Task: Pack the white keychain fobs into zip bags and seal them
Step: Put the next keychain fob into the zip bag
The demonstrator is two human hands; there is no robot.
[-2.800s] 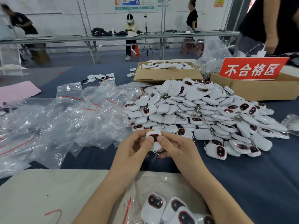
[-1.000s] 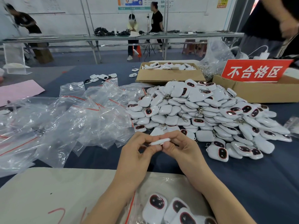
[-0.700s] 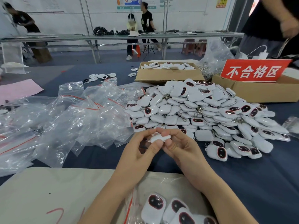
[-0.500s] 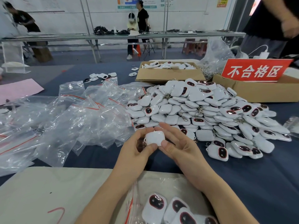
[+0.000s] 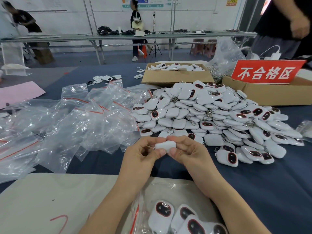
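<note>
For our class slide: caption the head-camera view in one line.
Left hand and right hand pinch a white fob near a fob heap and loose zip bags.

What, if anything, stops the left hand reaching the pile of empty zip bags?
Probably nothing, so yes. The empty zip bags lie just beside the left hand, nothing between. It only needs to release the fob, which the right hand also pinches.

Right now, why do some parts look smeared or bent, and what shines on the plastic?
Head view: the wide lens bows the far workbench and tilts its posts. Head view: the person at top left is smeared by motion, and the held fob looks slightly soft. Head view: soft, even light leaves white glints on the zip bags and only faint shadows beneath the fob pile.
</note>
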